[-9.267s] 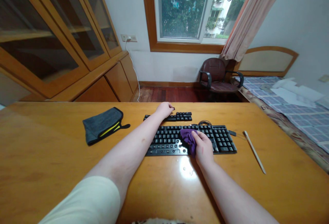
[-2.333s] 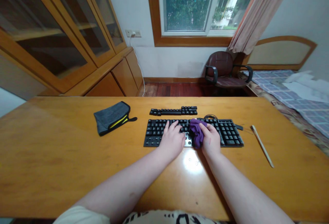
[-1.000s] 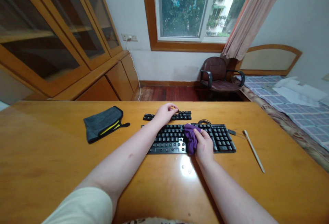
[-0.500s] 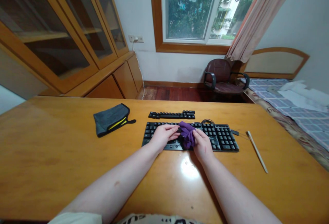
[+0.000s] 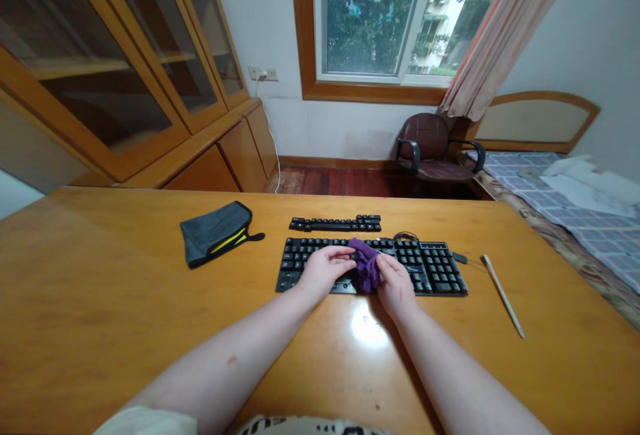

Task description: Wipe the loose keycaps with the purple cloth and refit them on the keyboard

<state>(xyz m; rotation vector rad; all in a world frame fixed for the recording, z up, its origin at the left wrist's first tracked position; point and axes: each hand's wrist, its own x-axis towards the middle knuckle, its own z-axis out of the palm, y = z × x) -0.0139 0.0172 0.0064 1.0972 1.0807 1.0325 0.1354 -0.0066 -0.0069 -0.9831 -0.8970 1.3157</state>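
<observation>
**While Both Hands Met at a Cloth over the Keyboard**

As seen from the head view, the right hand (image 5: 395, 280) was closed around a bunched purple cloth (image 5: 366, 268). Thumb and fingers gripped it from the near side, directly over the middle of the keyboard (image 5: 430, 272). The left hand (image 5: 324, 267) lay just beside it, fingers drawn together and pointing at the cloth, tips touching its edge. Whether they pinched the fabric or some small item against it could not be determined.

Under both hands, the keyboard lay flat on the table (image 5: 100, 302). Beyond the left hand, apart from the keyboard, lay a separate strip of keys (image 5: 335, 224). Farther out on that hand's left lay a grey pouch (image 5: 215, 238). Well out from the right hand lay a thin stick (image 5: 503, 295).

Assessment: the cloth was judged soft, light and limp, liable to unfold if held by a corner. It was best taken in a full bunch, as the right hand had it. The keyboard was judged rigid and fairly light, its keycaps apt to lift under a sideways pull. Its end edges would be the safe hold.
</observation>
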